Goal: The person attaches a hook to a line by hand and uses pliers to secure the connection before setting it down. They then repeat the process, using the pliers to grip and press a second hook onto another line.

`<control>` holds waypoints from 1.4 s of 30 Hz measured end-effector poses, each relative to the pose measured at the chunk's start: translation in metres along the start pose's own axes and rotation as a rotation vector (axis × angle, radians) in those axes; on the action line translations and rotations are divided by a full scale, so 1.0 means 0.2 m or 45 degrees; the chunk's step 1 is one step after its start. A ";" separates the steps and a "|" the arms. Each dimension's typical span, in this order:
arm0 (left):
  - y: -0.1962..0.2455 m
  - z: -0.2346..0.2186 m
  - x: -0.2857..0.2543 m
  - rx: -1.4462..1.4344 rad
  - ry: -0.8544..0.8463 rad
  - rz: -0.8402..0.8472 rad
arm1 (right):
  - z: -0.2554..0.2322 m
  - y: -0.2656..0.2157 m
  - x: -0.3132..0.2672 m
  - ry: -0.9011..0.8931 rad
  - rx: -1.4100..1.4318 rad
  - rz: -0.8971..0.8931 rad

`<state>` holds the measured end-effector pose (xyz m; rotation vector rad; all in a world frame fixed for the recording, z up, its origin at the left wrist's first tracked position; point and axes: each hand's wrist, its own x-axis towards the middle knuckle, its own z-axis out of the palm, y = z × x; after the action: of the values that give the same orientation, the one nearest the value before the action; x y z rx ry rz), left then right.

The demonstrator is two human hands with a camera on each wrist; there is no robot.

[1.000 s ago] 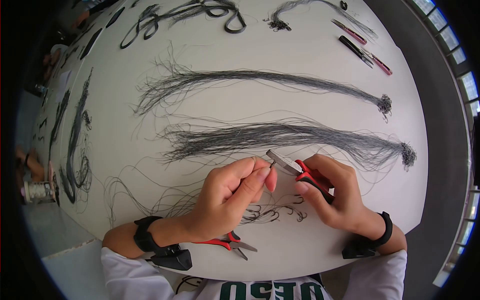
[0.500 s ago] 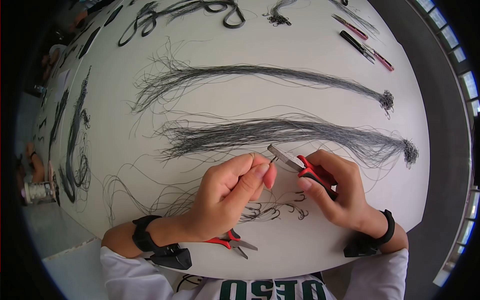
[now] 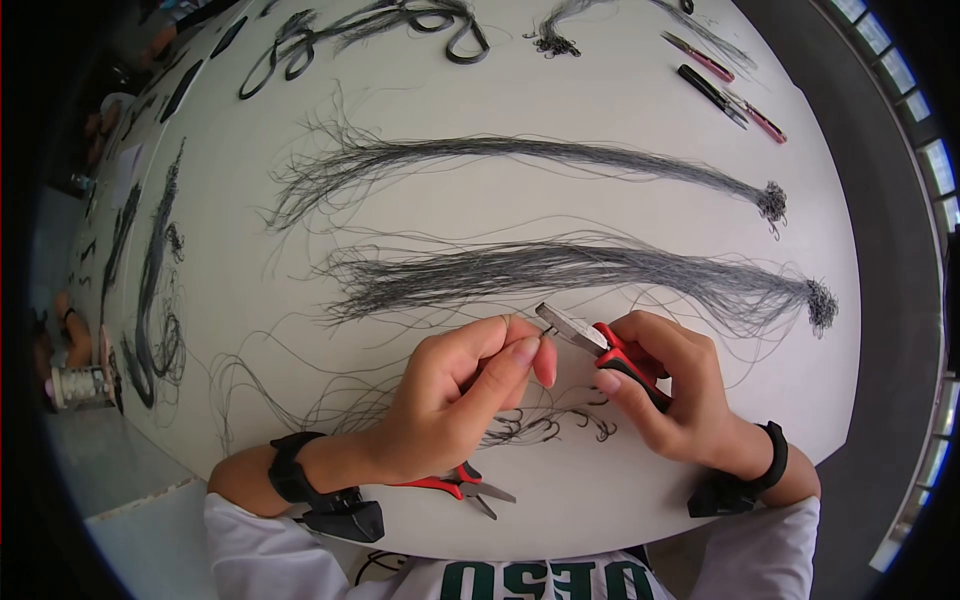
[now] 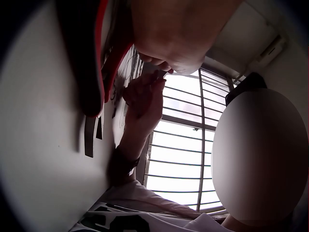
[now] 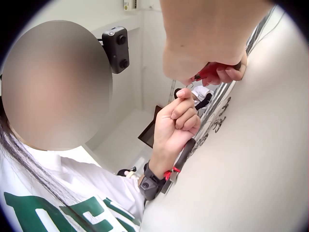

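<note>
My left hand (image 3: 465, 385) pinches a small dark fish hook (image 3: 548, 332) between thumb and forefinger; most of the hook is hidden by the fingertips. A bit of it also shows above the fingertips in the right wrist view. My right hand (image 3: 675, 385) grips pliers (image 3: 575, 328) with red and black handles. Their metal nose points up and left, right beside the pinched hook. Below the hands lie several loose hooks (image 3: 600, 425) with thin dark lines (image 3: 330, 405) trailing left. A second pair of red-handled pliers (image 3: 475, 488) rests by my left wrist.
Two long bundles of dark line, the nearer one (image 3: 480, 270) and the farther one (image 3: 520, 148), stretch across the white table (image 3: 230, 330), hooks clustered at their right ends. Black snips (image 3: 712, 97) and pink-handled tools (image 3: 705, 60) lie at the upper right. A spool (image 3: 80, 385) stands far left.
Both hands keep almost the same pose, with the pliers' nose staying beside the pinched hook. The head view shifts slightly up and back down.
</note>
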<state>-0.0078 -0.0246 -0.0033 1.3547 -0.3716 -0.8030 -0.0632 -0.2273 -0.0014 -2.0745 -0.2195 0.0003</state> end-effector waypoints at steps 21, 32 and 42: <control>0.01 0.01 0.01 -0.048 0.004 0.010 | 0.01 0.00 0.00 0.001 -0.092 -0.092; -0.02 -0.01 0.00 -0.005 -0.020 0.032 | 0.02 0.00 -0.01 0.032 -0.111 -0.143; -0.02 -0.01 0.00 0.051 -0.018 0.050 | 0.02 0.01 -0.01 0.031 -0.110 -0.077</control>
<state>-0.0078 -0.0228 -0.0083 1.3760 -0.4260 -0.7767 -0.0657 -0.2254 -0.0042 -2.1521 -0.2710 -0.0726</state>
